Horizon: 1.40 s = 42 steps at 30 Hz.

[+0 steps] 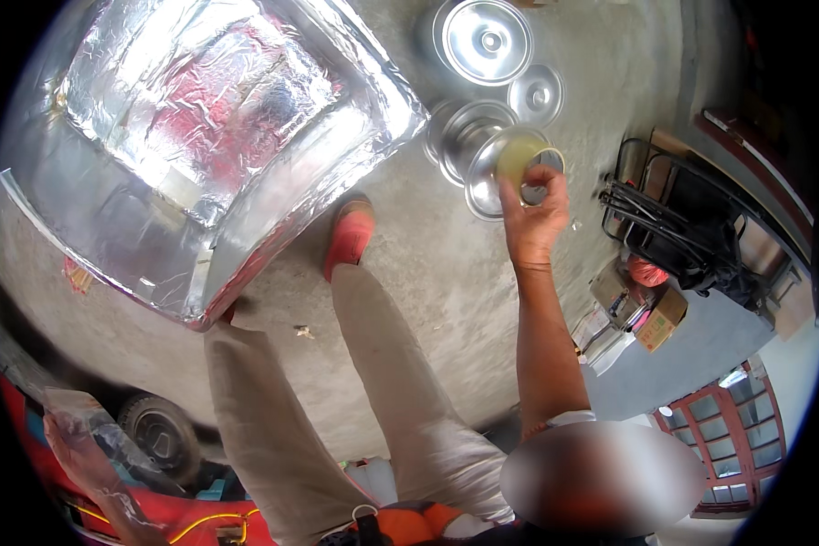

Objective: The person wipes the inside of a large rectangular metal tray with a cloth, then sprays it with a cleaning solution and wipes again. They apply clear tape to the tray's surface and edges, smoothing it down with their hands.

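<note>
My right hand is closed on a roll of yellowish clear tape, thumb and fingers gripping its ring. The roll is over a shiny round metal lid or dish on the floor. At the lower left, my left hand is raised with a crumpled clear plastic bag or sheet in it. Its fingers show only partly through the plastic. In front of my legs stands a large box-like piece covered in silver foil, with a reddish patch showing in its recessed middle.
More metal lids and pots stand beyond my right hand. Folded black-framed chairs and cardboard boxes are to the right. A red vehicle with a black wheel is at lower left. My red shoe is beside the foil-covered piece.
</note>
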{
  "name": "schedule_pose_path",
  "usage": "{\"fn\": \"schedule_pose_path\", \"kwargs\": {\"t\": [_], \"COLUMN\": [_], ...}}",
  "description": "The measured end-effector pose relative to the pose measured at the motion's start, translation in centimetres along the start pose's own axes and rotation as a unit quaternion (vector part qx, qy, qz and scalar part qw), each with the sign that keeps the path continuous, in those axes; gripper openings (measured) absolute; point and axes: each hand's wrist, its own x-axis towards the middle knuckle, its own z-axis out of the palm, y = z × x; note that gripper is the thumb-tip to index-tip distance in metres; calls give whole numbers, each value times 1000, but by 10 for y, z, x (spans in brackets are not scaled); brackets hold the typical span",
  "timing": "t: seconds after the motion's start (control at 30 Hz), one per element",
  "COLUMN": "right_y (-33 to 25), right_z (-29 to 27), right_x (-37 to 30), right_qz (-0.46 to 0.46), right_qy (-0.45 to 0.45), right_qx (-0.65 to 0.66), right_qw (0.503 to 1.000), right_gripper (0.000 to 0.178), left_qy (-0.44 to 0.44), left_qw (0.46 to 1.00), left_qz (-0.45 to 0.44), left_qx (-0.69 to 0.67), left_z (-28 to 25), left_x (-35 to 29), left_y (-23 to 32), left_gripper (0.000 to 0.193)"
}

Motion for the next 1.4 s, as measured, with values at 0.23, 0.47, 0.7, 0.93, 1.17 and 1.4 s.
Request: {"fn": "schedule_pose_path", "kwargs": {"t": [0.23,0.47,0.7,0.93,1.17,1.4], "right_y": [-156,-310,-338,-332,-255,-152], "right_z": [-67,-92,-76,-40,80,209], "right_x": [-19,-58,-65,-67,22,50], "right_qz": [-78,-72,-207,98,287,3], "right_qy": [-244,-180,-243,-210,-205,-309], "right_qx": [527,636,637,461,320,-104], "right_qw": [810,747,701,857,879,945], "right_gripper": [41,11,10,5,17,32], "left_qy": [-21,-23,7,-28,-109,-55], "left_qw": [998,882,994,984,977,946], "left_qz": [52,331,99,39,-14,-131], "left_qx": [0,335,41,-171,-184,-291], "left_z": [-32,-65,-87,-44,58,146], "left_x": [24,75,95,98,48,20], "left_y": [-52,-95,-90,-74,-28,-34], "left_gripper": [37,35,22,8,9,14]}}
